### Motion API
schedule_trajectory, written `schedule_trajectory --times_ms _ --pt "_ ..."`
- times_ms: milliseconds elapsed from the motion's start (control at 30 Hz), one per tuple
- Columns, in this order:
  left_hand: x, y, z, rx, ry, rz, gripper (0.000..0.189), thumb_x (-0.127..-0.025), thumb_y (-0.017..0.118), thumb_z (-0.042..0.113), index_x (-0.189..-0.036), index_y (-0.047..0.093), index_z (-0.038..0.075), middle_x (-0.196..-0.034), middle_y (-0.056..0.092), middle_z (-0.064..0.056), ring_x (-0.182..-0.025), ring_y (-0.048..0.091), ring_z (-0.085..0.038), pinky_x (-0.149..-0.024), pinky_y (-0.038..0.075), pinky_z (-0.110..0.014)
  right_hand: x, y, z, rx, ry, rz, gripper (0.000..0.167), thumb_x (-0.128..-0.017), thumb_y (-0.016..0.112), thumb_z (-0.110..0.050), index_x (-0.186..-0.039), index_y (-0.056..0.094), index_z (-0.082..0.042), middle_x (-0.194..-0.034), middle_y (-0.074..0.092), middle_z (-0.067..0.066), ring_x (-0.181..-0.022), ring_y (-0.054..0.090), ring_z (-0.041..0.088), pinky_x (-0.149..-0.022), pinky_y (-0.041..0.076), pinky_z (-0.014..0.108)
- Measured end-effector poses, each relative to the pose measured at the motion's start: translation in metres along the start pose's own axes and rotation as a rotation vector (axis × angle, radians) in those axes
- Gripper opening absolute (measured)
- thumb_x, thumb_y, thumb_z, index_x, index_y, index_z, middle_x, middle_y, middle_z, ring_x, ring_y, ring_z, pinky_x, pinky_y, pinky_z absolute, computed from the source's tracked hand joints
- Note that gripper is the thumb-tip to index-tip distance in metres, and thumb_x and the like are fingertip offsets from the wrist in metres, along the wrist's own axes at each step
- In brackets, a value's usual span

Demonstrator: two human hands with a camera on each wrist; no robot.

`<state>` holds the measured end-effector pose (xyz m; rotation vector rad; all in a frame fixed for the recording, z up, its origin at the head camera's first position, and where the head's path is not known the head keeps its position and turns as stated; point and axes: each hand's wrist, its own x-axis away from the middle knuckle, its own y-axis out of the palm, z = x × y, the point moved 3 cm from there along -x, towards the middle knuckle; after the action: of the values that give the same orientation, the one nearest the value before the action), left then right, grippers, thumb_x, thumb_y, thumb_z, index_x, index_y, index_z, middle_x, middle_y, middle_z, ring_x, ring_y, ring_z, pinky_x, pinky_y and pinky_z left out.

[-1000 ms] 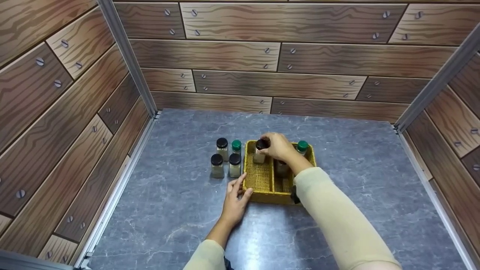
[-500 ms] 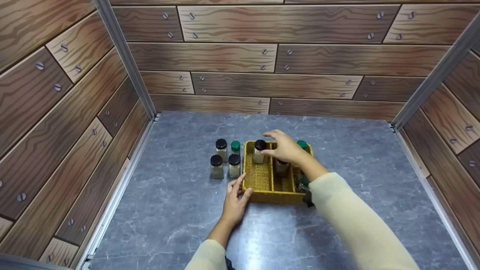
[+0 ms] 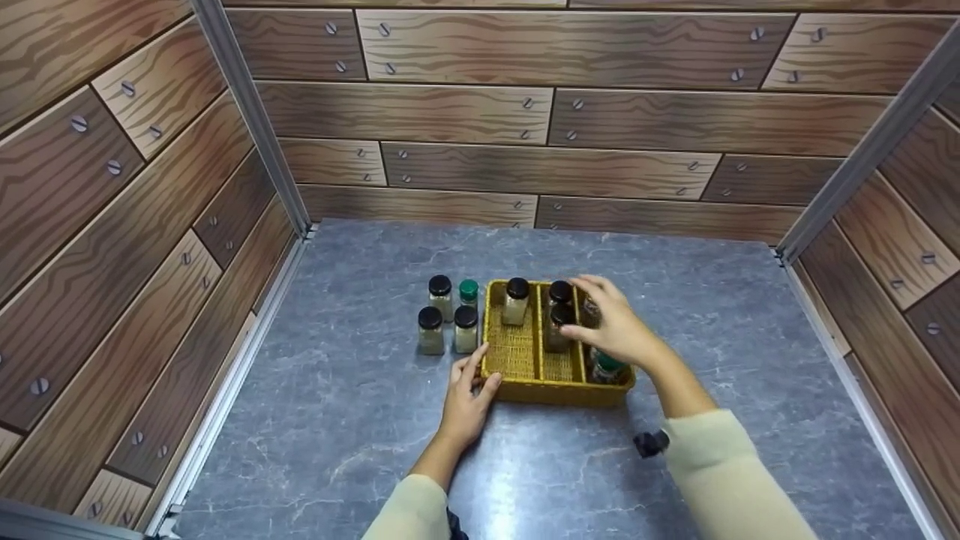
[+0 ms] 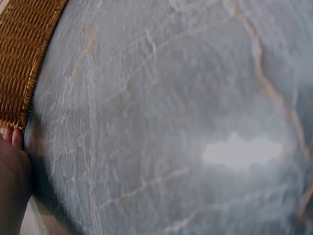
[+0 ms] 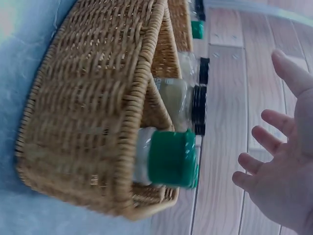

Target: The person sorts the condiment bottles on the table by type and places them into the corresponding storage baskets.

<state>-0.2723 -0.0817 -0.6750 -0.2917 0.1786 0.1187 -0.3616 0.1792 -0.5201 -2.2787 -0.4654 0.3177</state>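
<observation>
A yellow-brown wicker basket (image 3: 555, 393) with three compartments sits mid-table. My left hand (image 3: 466, 405) holds its near left corner, fingers along the left side and thumb at the front. One black-capped spice jar (image 3: 515, 302) stands at the back of the left compartment. Two dark jars (image 3: 558, 334) with black caps occupy the middle one. In the right compartment a green-capped jar (image 5: 171, 157) is at the near end; another behind it is partly hidden. My right hand (image 3: 621, 330) hovers over the right side, fingers spread and holding nothing; the right wrist view shows it apart from the jars.
Left of the basket, several spice jars (image 3: 430, 334) stand upright in a cluster, one with a green cap (image 3: 469, 291). Wood-pattern panels (image 3: 450, 116) wall in the grey marbled table (image 3: 337, 360) at the back and both sides.
My right hand has let go of the black-capped jar in the left compartment and drawn back to the right, over the basket's right side. The left hand stays at the corner.
</observation>
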Motion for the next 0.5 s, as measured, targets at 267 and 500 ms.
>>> schedule_trajectory --times_ms 267,500 --pt "0.001 -0.001 0.001 -0.006 -0.016 -0.010 0.058 -0.109 0.068 0.030 -0.163 0.049 0.022 -0.145 0.049 -0.018 -0.122 0.063 -0.027 -0.111 0.055 -0.047 0.042 0.009 0.027 -0.159 0.046 0.076 0.103 -0.091 0.089 -0.035 -0.172 0.028 -0.015 -0.177 0.020 0.021 -0.160 0.026 0.054 -0.125 0.027 0.078" --pt "0.001 -0.001 0.000 -0.012 -0.017 -0.010 0.057 -0.109 0.067 0.029 -0.163 0.049 0.020 -0.144 0.050 -0.019 -0.120 0.065 -0.026 -0.110 0.056 -0.048 0.066 0.018 0.044 -0.271 0.086 0.174 0.105 -0.088 0.093 -0.023 -0.172 0.030 -0.017 -0.177 0.020 0.018 -0.164 0.019 0.050 -0.128 0.017 0.080"
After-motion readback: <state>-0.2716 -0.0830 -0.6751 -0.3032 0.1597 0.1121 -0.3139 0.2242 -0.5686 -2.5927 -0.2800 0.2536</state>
